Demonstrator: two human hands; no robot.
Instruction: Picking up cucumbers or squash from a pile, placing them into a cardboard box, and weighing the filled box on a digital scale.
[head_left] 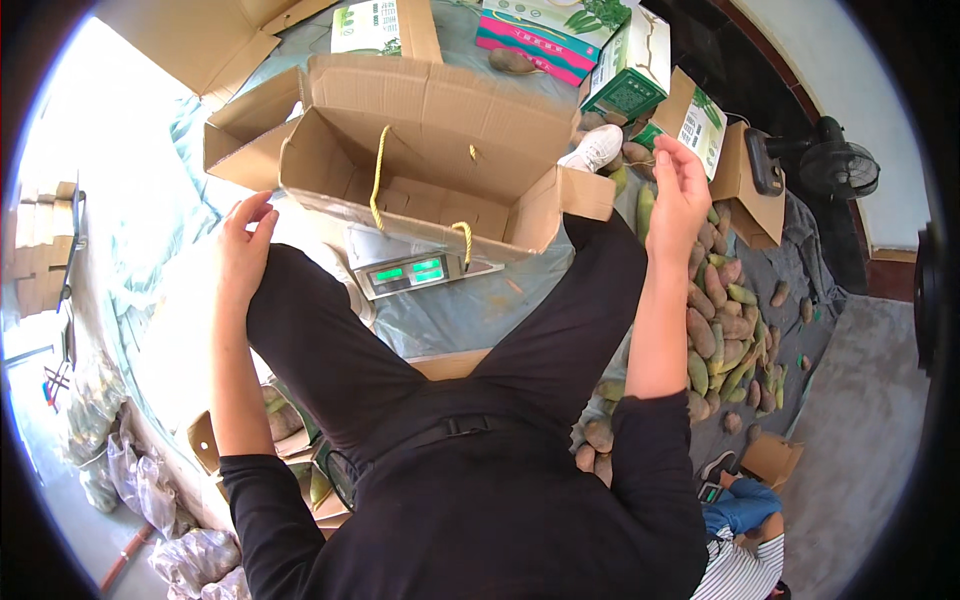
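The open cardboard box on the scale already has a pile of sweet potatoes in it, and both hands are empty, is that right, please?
Not quite. In the head view the cardboard box sits open on the scale but is empty inside; the sweet potatoes lie heaped on the floor by the right hand. Both that hand and the left hand are indeed empty.

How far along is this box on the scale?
Done: the open cardboard box sits on the scale, flaps up. In hand: nothing; the left hand rests on the knee, the right hand hangs empty above the produce pile. Left: the box interior looks empty.
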